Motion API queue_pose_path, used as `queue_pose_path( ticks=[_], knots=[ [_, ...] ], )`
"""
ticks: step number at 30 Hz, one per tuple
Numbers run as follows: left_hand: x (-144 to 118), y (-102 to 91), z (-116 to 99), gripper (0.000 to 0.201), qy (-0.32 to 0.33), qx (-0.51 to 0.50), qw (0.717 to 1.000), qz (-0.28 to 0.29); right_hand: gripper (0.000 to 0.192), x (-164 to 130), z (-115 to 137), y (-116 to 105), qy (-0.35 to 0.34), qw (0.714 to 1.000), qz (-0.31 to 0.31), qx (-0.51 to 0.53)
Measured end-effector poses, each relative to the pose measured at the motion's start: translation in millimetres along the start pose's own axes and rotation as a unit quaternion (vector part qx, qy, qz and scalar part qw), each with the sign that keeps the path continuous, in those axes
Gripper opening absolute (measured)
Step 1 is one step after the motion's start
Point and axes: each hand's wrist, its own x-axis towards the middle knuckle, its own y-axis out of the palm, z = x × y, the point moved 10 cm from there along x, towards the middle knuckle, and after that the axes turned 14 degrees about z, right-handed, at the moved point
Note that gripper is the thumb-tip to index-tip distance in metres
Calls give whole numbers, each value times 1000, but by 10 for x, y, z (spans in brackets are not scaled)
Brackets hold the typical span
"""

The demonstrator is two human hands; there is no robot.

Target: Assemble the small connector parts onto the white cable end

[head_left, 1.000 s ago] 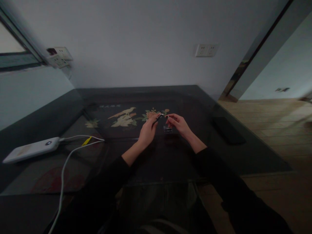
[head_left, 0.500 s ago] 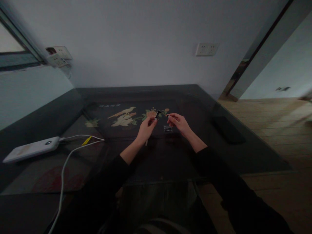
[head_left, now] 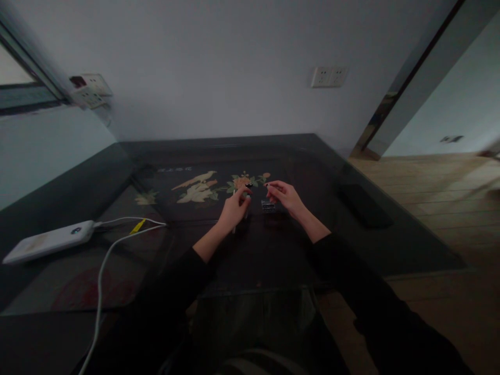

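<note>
My left hand (head_left: 233, 207) grips a thin pen-like tool (head_left: 247, 188) held nearly upright, its dark tip above the fingers and a pale shaft showing below the palm. My right hand (head_left: 284, 196) pinches a tiny part (head_left: 267, 185) between thumb and forefinger, a short gap to the right of the tool's tip. Between the two hands a small clear box (head_left: 268, 206) lies on the dark glass table (head_left: 273, 250). The dim light hides what the part is.
A bird-and-flower inlay (head_left: 203, 187) shows under the glass beyond my hands. A white power bank (head_left: 50, 240) with white cables (head_left: 102, 265) lies at the left. A black phone (head_left: 365, 207) rests near the right edge. Wall sockets (head_left: 328, 76) sit behind the table.
My left hand has dropped and swung the tool from pointing at the right hand to nearly upright. The tool tip and the pinched part have moved apart. My right hand has barely shifted.
</note>
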Motion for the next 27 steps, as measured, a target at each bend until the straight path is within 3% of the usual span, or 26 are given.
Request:
queue_pose_path(
  ticks=[9, 16, 27],
  knots=[
    [7, 148, -42, 20, 1, 165, 986, 39, 41, -2, -5, 15, 3, 1000, 3, -11],
    [-12, 204, -159, 20, -3, 286, 957, 44, 43, -5, -5, 18, 10, 1000, 2, -13],
    [11, 261, -131, 20, -11, 329, 943, 41, 43, -6, -7, 27, 10, 999, 4, -35]
  ],
)
